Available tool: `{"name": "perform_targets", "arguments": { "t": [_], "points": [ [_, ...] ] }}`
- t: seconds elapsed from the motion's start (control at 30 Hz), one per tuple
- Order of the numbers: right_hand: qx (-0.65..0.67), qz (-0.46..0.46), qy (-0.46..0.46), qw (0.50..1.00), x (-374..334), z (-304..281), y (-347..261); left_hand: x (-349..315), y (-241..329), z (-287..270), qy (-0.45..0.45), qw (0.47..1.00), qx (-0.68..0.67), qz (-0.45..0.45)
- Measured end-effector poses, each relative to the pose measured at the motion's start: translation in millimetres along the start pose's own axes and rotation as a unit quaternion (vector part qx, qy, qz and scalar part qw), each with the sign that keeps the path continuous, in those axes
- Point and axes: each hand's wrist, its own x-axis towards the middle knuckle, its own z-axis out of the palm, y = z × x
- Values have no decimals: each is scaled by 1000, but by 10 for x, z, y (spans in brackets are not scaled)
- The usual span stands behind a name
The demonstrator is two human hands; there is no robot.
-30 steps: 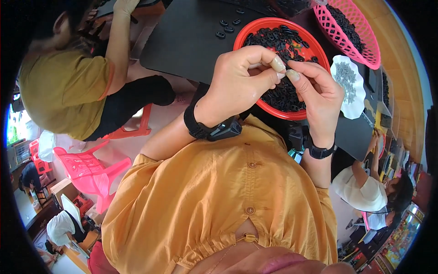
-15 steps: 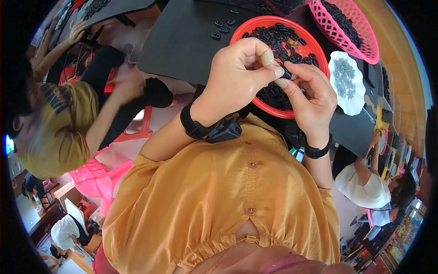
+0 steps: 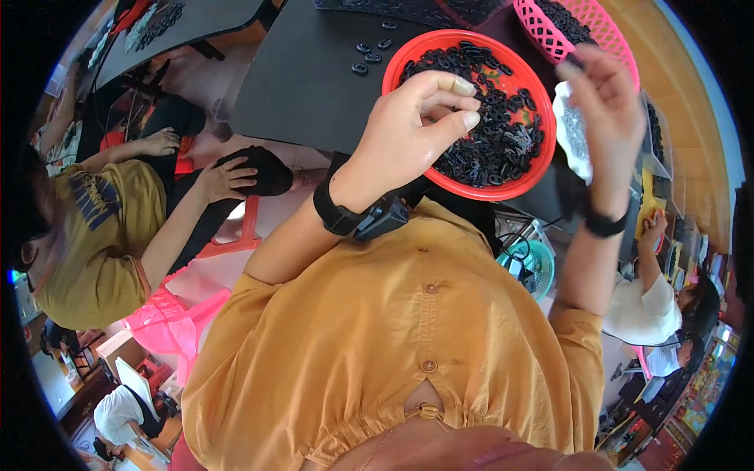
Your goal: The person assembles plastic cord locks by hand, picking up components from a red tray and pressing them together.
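Observation:
My left hand [image 3: 412,129] is over the left part of a red round tray [image 3: 391,67] heaped with small black oval pieces [image 3: 491,149]. Its thumb and forefinger are curled toward each other; whatever lies between the tips is too small to make out. My right hand [image 3: 611,118] is raised to the right of the tray, beside a pink lattice basket [image 3: 624,43] and partly over a white scalloped dish [image 3: 567,141] of small clear bits. Motion smears its fingers, so what they hold is unclear.
Several black oval pieces [image 3: 360,69] lie on the dark table [image 3: 290,86]. More black pieces fill the pink basket. A teal basket [image 3: 538,271] is below the table edge. At the left sits another person [image 3: 102,228]; a person in white [image 3: 644,310] is at the right.
My right hand has left my left hand and the black oval piece between them, moving right toward the pink basket. My left hand stays over the tray.

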Motion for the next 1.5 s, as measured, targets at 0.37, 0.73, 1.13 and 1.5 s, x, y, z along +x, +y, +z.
{"name": "perform_targets", "arguments": {
  "t": [0.37,0.73,1.13,1.5],
  "points": [
    [-440,-53,-276,853,338,-171,383,-13,-123,25,-1,995,93,21],
    [-554,28,-367,746,208,-159,280,-6,-126,29,5,995,99,-1],
    [-170,76,-278,942,98,77,-38,120,-50,56,-7,996,-48,-71],
    [107,160,-205,960,-47,317,-184,282,65,73,67,982,-179,-8]
  ]
}}
